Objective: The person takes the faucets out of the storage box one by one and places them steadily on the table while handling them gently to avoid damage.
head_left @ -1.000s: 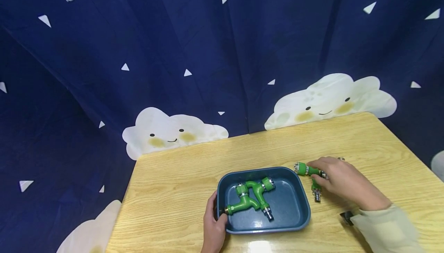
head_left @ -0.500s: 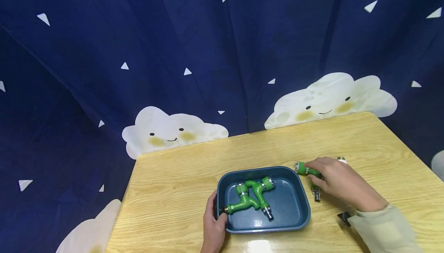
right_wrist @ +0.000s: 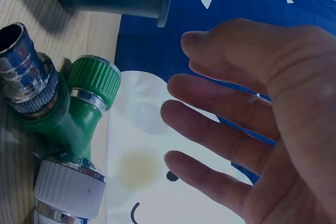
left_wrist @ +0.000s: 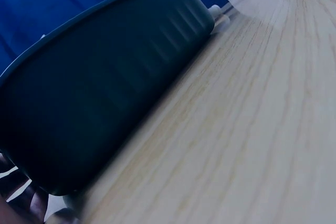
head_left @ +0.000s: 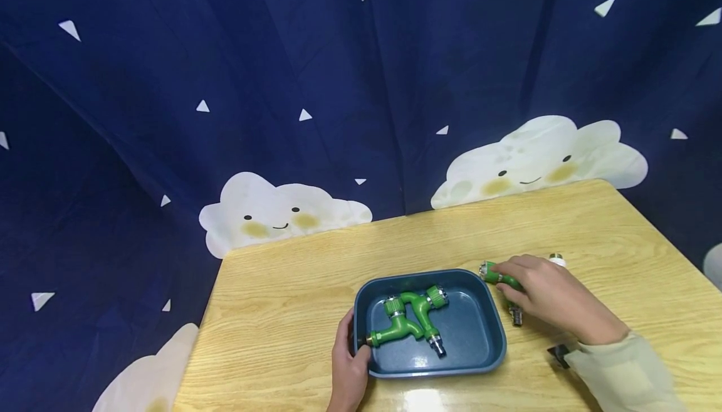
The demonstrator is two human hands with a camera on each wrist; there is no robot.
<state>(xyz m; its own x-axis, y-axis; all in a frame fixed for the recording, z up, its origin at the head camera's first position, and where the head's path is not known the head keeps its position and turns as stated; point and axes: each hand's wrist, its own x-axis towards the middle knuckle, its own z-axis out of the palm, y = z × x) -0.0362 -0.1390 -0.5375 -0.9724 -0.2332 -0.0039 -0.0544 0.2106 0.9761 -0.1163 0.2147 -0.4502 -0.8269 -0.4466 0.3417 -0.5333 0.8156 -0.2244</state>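
My left hand (head_left: 350, 368) grips the left wall of a dark blue plastic tub (head_left: 495, 362), thumb at the rim near its front corner. In the left wrist view the tub's outer wall (left_wrist: 121, 72) fills much of the picture, fingers curling at its lower end. Two green faucets lie inside, one with a brass inlet (head_left: 395, 324) and one with a chrome nozzle (head_left: 424, 315). Right of the tub lies another green faucet (head_left: 489, 272), partly hidden beneath my right hand (head_left: 544, 290). In the right wrist view that hand's fingers are spread and bare, apart from the faucet (right_wrist: 79, 119).
Past my right hand a white-knobbed faucet (head_left: 557, 261) shows in part; its ribbed white knob (right_wrist: 71, 187) is closer in the right wrist view. A small black device (head_left: 559, 355) sits by the right sleeve. A navy cloud-print curtain (head_left: 338, 86) hangs behind the wooden table (head_left: 282, 311).
My right hand has shifted slightly left over the green faucet, and more of the white-knobbed one shows behind it. My left hand and the tub stay put.
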